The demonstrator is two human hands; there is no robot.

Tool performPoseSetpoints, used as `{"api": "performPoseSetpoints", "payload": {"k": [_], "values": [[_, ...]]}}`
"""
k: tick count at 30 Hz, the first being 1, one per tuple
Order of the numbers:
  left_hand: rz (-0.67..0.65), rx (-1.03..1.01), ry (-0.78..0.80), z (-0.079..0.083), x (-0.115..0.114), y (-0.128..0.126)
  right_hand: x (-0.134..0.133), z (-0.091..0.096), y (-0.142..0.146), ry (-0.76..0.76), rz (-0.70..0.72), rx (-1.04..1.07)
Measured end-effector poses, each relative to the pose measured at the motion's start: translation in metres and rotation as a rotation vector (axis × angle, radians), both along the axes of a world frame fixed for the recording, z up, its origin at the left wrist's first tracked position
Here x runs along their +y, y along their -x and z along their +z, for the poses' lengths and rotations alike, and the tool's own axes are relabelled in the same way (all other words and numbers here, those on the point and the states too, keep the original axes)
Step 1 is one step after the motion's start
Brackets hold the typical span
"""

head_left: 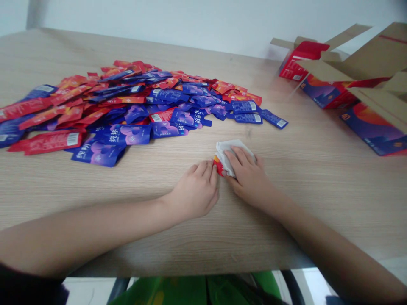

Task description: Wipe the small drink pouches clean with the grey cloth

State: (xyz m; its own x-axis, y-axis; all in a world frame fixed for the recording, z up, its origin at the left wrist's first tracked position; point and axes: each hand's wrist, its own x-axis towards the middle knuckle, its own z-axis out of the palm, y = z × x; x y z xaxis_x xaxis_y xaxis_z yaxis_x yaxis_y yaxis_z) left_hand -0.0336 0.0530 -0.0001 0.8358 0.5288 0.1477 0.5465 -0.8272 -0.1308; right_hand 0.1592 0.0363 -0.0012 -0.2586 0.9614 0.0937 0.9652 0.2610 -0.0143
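Observation:
A red and orange sachet (218, 165) lies on the table in front of me, mostly hidden under a folded white cloth (230, 146). With fingers curled in, my left hand (199, 186) pinches the sachet's left edge. My right hand (246, 173) presses the cloth down over the sachet, its fingers wrapped across the cloth. Beyond my hands spreads a wide heap of red sachets (54, 142) and blue-purple sachets (130, 134), overlapping one another. The nearest loose one is a blue sachet (274, 119) at the heap's right end.
Several printed cardboard boxes with raised flaps stand at the right: a small red box (294, 63) at the back, a larger red-and-blue box (330, 93), and another blue box (372, 131) nearer. A wall (190, 25) rises behind the wooden table (127, 237).

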Motion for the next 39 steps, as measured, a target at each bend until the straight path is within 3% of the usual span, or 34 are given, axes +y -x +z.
{"api": "performPoseSetpoints", "payload": {"k": [6, 39], "values": [[0.011, 0.004, 0.014, 0.0018, 0.0012, -0.0019, -0.0029, 0.0000, 0.0041, -0.016, 0.101, 0.024], [0.014, 0.012, 0.002, 0.0020, 0.0005, -0.0012, -0.0026, 0.0008, -0.0002, -0.020, 0.094, -0.010]]}}
